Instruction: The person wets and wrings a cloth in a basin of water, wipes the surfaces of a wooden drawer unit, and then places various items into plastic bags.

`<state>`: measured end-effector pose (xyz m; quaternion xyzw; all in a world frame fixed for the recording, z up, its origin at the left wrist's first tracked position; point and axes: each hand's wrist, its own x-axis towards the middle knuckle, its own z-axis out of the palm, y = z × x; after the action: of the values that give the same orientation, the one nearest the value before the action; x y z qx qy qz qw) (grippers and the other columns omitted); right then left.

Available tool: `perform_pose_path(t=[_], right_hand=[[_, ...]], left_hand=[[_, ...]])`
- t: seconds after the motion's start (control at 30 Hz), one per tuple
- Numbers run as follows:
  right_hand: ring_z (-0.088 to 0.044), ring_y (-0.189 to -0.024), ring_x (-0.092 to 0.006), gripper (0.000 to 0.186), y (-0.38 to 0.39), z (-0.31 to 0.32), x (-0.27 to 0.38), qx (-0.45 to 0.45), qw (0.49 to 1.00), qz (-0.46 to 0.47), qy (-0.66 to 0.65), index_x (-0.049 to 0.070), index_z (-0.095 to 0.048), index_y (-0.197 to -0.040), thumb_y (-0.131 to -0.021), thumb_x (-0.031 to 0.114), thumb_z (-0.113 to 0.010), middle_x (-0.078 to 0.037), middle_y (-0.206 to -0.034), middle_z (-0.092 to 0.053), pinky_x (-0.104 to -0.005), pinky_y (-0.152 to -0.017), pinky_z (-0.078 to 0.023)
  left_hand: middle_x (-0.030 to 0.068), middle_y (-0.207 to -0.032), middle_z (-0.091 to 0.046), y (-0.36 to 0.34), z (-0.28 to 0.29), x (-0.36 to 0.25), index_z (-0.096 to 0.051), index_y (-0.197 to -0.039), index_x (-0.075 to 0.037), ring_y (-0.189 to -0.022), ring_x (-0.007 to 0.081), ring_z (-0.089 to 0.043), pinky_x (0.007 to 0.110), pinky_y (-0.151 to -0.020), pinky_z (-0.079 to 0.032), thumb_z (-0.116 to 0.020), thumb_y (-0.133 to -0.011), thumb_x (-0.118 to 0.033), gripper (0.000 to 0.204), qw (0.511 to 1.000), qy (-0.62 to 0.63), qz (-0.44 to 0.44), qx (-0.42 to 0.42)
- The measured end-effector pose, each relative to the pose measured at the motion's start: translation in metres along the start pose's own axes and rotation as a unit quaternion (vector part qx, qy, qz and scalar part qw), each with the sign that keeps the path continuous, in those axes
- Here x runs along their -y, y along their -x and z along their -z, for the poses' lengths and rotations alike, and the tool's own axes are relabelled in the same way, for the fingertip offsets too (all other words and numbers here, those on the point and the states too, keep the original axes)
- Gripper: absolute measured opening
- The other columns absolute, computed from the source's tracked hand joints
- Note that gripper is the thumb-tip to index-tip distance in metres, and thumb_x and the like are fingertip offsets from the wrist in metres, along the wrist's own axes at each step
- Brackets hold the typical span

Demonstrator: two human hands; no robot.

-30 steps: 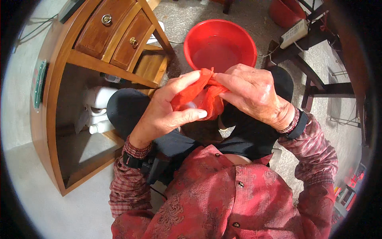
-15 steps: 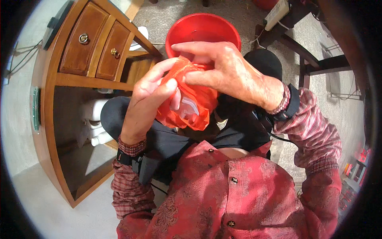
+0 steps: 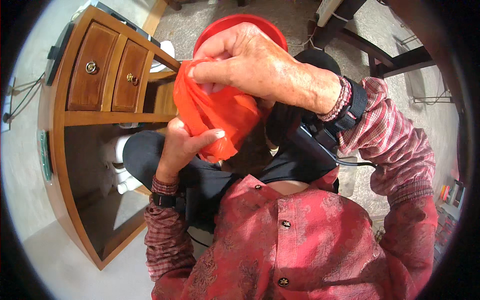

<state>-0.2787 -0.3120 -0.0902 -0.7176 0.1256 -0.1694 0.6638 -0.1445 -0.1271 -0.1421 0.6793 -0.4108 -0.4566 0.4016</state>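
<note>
Between my two hands, above my lap, is a thin orange-red plastic bag (image 3: 220, 112). My right hand (image 3: 255, 65) is closed on the bag's upper edge, pinching the film between thumb and fingers. Lower down, my left hand (image 3: 182, 145) grips the bag's near left part, its thumb pressed on the outside and its other fingers hidden behind the film. Folds of the bag cover whatever lies inside it. Just beyond my right hand stands a red plastic basin (image 3: 265, 26), partly hidden by that hand.
On the left stands a wooden cabinet (image 3: 90, 117) with two drawers and an open shelf holding white bottles (image 3: 127, 184). A dark wooden table frame (image 3: 407, 64) is at the right. A black cable (image 3: 355, 163) runs by my right wrist.
My right hand has moved left and up, drawing the bag's edge with it. My left hand has slid lower on the bag. The white item that showed in the bag is now covered.
</note>
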Motion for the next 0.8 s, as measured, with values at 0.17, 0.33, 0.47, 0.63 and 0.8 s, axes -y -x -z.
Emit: perform_pose_path(t=[0.17,0.33,0.47,0.63,0.8], right_hand=[[-0.066,-0.067,-0.0113,0.019,0.004,0.000,0.000,0.007,0.999,-0.015,-0.037,-0.004,-0.074,-0.087,-0.085,0.015,-0.069,-0.008,-0.073,-0.071,-0.0248,-0.064,-0.053],[-0.065,-0.068,-0.0097,0.018,0.003,0.009,-0.001,-0.026,0.989,-0.059,-0.134,-0.004,-0.072,-0.093,-0.089,0.013,-0.066,-0.007,-0.078,-0.071,-0.0221,-0.063,-0.053],[-0.065,-0.070,-0.0106,0.019,0.001,0.014,-0.015,-0.033,0.984,-0.051,-0.170,-0.004,-0.071,-0.096,-0.090,0.014,-0.065,-0.007,-0.080,-0.071,-0.0223,-0.067,-0.053],[-0.062,-0.073,-0.0085,0.020,0.002,0.016,-0.019,-0.054,0.976,-0.112,-0.176,0.001,-0.068,-0.091,-0.094,0.019,-0.062,-0.003,-0.081,-0.067,-0.0233,-0.069,-0.051],[-0.070,-0.079,-0.0208,0.019,-0.003,0.015,-0.050,-0.121,0.940,-0.155,-0.278,-0.003,-0.069,-0.096,-0.091,0.015,-0.066,-0.011,-0.091,-0.072,-0.0311,-0.067,-0.057]], left_hand=[[0.0044,-0.092,-0.070,0.002,-0.001,0.004,-0.064,-0.106,0.001,-0.085,0.0135,-0.064,0.028,-0.079,-0.052,-0.078,-0.080,-0.013,0.033,0.999,0.033,0.042,0.003],[0.0075,-0.101,-0.068,0.013,0.023,0.014,-0.063,-0.110,0.004,-0.090,0.0158,-0.064,0.029,-0.084,-0.050,-0.070,-0.083,-0.016,0.035,0.996,0.082,0.008,-0.038],[0.0121,-0.109,-0.066,0.011,-0.001,0.004,-0.059,-0.116,0.007,-0.101,0.0199,-0.063,0.033,-0.093,-0.047,-0.067,-0.081,-0.020,0.045,0.977,0.186,-0.073,-0.071],[0.0159,-0.114,-0.064,0.013,-0.001,0.008,-0.052,-0.125,0.008,-0.106,0.0255,-0.062,0.035,-0.097,-0.046,-0.065,-0.080,-0.021,0.055,0.949,0.308,-0.048,-0.037],[0.0165,-0.113,-0.064,0.008,-0.025,-0.004,-0.049,-0.127,0.007,-0.105,0.0257,-0.063,0.037,-0.097,-0.047,-0.061,-0.086,-0.021,0.051,0.911,0.410,-0.050,-0.009]])
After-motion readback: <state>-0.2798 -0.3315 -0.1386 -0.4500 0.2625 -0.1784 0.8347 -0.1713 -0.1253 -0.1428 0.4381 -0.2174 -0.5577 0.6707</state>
